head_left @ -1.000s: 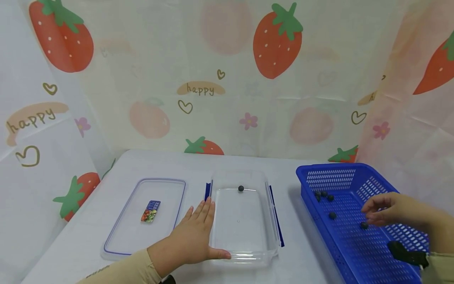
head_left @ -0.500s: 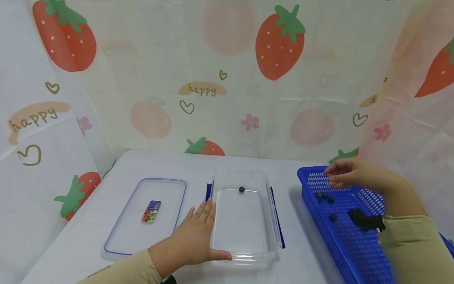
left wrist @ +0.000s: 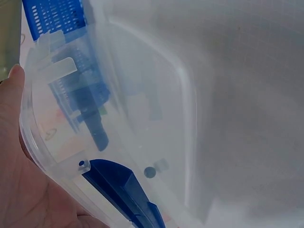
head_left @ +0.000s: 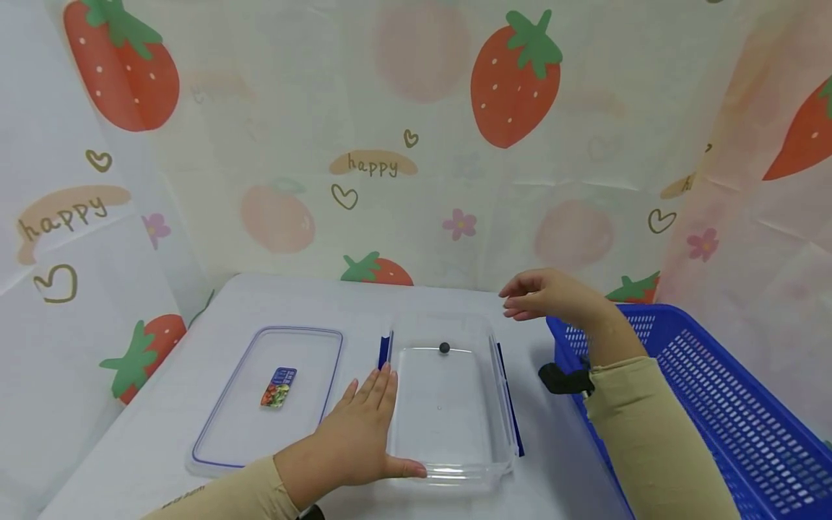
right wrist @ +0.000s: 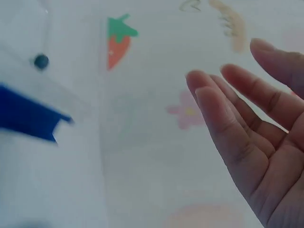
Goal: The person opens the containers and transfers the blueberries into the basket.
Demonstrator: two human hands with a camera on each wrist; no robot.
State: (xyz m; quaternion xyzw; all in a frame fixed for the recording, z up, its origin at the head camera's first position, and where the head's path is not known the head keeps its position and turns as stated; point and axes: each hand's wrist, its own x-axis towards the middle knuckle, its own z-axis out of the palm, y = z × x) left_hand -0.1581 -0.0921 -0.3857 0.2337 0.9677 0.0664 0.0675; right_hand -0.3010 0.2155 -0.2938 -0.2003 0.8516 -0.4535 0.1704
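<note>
A clear plastic container with dark blue side clips stands mid-table, a single blueberry near its far end. My left hand lies along its left side, fingers straight, thumb over the near rim; the left wrist view shows the palm against the wall and one blue clip. My right hand hangs in the air between the container and the blue basket, fingers bent toward the thumb. In the right wrist view the thumb overlaps a fingertip, and I cannot tell whether something small is pinched behind it.
Left of the container lies its clear lid with a blue edge and a small colourful label. My right forearm and a black wrist strap cover much of the basket's inside. A strawberry-print cloth stands behind the table.
My right hand has risen from beside a blueberry inside the basket, then moved left past the basket's far left corner. My left hand and the container stay put.
</note>
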